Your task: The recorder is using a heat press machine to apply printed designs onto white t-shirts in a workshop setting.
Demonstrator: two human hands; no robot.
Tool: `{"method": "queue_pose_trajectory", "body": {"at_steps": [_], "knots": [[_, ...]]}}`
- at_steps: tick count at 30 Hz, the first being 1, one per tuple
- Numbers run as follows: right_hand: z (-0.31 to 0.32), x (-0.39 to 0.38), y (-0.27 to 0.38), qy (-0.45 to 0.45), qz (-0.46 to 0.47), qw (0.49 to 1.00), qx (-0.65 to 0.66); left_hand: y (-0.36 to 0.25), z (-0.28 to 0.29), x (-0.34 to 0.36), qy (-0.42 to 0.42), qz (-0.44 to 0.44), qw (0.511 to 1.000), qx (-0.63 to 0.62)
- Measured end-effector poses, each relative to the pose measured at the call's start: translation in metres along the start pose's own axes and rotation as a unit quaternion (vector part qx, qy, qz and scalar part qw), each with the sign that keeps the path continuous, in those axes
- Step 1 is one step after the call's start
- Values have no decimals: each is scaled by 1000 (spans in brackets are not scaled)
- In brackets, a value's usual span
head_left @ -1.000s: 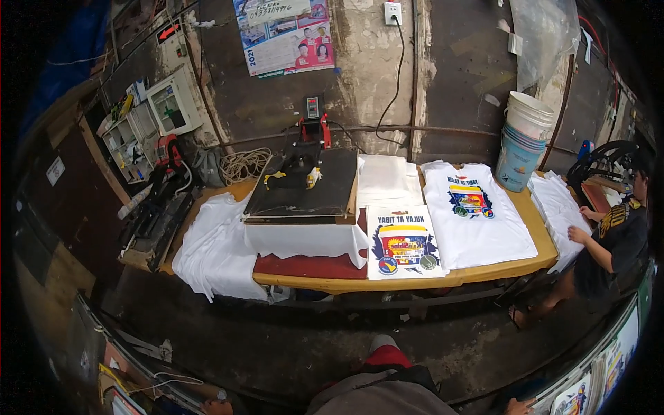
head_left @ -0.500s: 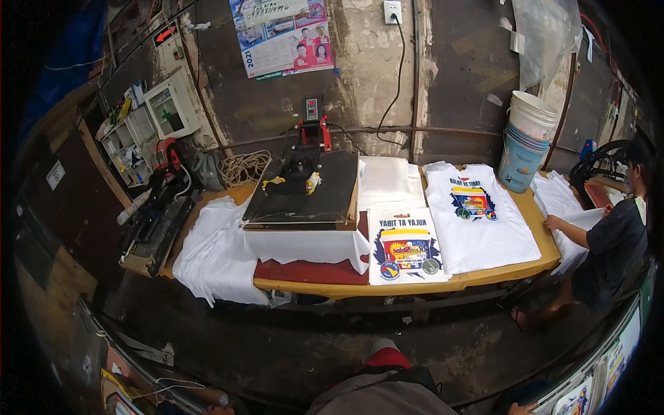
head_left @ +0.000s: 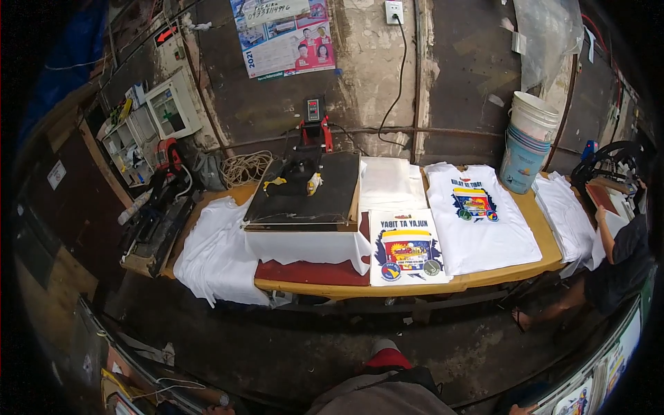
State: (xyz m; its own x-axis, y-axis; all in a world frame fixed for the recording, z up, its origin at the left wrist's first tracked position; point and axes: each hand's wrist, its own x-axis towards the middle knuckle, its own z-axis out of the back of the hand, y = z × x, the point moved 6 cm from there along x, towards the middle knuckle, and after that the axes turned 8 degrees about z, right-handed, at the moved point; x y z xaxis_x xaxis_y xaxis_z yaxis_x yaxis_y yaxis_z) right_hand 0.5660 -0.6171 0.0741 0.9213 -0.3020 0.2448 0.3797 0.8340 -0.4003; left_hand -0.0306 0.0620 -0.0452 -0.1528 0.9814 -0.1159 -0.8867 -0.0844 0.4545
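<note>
Only slivers of my hands show at the lower edge. My left hand is beside a wristband, and my right hand is near the bottom right. Both are far from the table and touch nothing I can see. Ahead stands a wooden table with a black heat press shut over a white cloth. Right of it lie a printed white sheet or shirt and a printed white T-shirt. A folded white stack sits behind them.
A pile of white shirts hangs off the table's left end beside a second dark machine. Stacked buckets stand at the back right. A seated person reaches over another white stack. A rope coil and a wall cabinet are at the left.
The seated person at the right has shifted their arm a little over the white stack. The view has drifted slightly; the table's things have not moved.
</note>
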Motion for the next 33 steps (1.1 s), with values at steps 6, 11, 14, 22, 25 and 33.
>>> {"method": "queue_pose_trajectory", "body": {"at_steps": [6, 11, 14, 22, 25, 33], "knots": [[-23, 6, 0, 27, -21, 997, 72, 12, -8, 4, 63, -71, 995, 3], [-33, 3, -7, 51, -43, 990, 128, 12, -19, 8, 101, -73, 992, -25], [-24, -3, -8, 62, -52, 986, 148, 11, -20, 10, 127, -3, 989, -75], [-31, -5, -5, -12, 51, 999, -7, 0, -2, 8, 80, 9, 993, 84], [21, -5, 11, 116, 42, 992, -26, 0, 3, -1, 82, -6, 996, 46], [0, -1, 0, 133, -10, 989, 68, -8, 48, -21, 102, -25, 994, -20]]}}
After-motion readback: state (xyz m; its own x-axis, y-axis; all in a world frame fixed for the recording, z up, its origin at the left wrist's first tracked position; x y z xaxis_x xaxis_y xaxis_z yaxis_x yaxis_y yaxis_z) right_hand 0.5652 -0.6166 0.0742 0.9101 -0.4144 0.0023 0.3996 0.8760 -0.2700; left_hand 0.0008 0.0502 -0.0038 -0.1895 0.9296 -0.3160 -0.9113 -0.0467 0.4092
